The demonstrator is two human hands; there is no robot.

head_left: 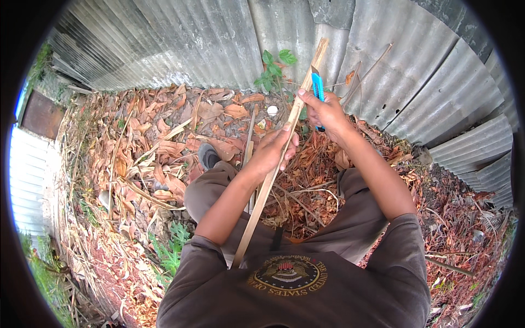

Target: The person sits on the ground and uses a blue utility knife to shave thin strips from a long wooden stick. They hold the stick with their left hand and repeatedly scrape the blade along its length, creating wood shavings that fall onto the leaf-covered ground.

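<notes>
A long, pale wooden strip [257, 212] slants from my lap up toward the metal wall, its far end raised. Around its middle my left hand [272, 148] is closed, the thumb lying along the top face. My right hand [326, 113] grips a bright blue utility knife [318, 90] farther up the strip. The knife's blade is out, its tip at the strip's edge; whether it cuts into the wood I cannot tell. My right thumb rests against the strip.
A corrugated metal wall [180, 44] runs along the far side. Dry brown leaves [158, 147] cover the ground around my bent legs. A small green plant [272, 68] grows at the wall, near a thin leaning stick [374, 64]. Another green plant [174, 247] stands left of me.
</notes>
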